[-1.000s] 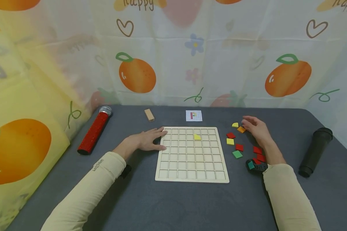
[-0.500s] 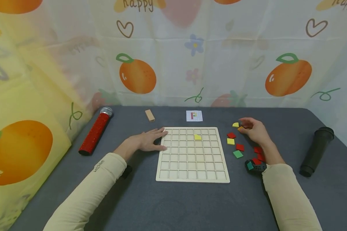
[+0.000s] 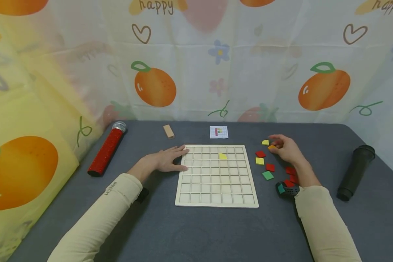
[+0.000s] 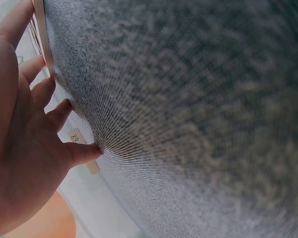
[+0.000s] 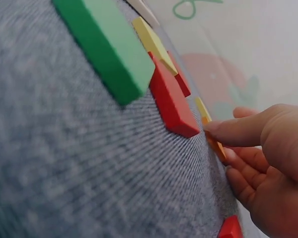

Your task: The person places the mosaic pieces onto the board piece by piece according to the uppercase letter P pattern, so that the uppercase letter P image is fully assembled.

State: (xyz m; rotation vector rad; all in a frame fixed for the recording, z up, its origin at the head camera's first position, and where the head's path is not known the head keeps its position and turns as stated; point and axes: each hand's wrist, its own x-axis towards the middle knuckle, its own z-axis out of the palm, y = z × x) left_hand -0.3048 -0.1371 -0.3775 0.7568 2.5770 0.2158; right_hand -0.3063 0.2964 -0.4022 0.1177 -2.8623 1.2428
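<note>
My right hand (image 3: 287, 149) pinches an orange tile (image 5: 216, 146) between thumb and fingers, low over the table at the far right of the board. Just beyond the fingertips lies a yellow tile with a rounded side (image 3: 265, 142). My left hand (image 3: 166, 160) rests with spread fingers along the left edge of the pale gridded board (image 3: 216, 205). One yellow tile (image 3: 222, 156) sits in a cell of the board's upper rows. In the left wrist view, the fingertips touch the board's edge (image 4: 43, 39) and the dark tabletop.
Red (image 3: 270, 167), yellow (image 3: 259, 161) and green (image 3: 268, 175) tiles lie right of the board, with more red ones beside my right wrist. Behind the board are a printed grid card (image 3: 218, 132) and a wooden block (image 3: 168, 131). A red microphone (image 3: 106, 151) and black cylinder (image 3: 356, 173) flank them.
My right thumb and fingers have come together on the orange tile, and the hand has shifted slightly left. The left hand stays on the board.
</note>
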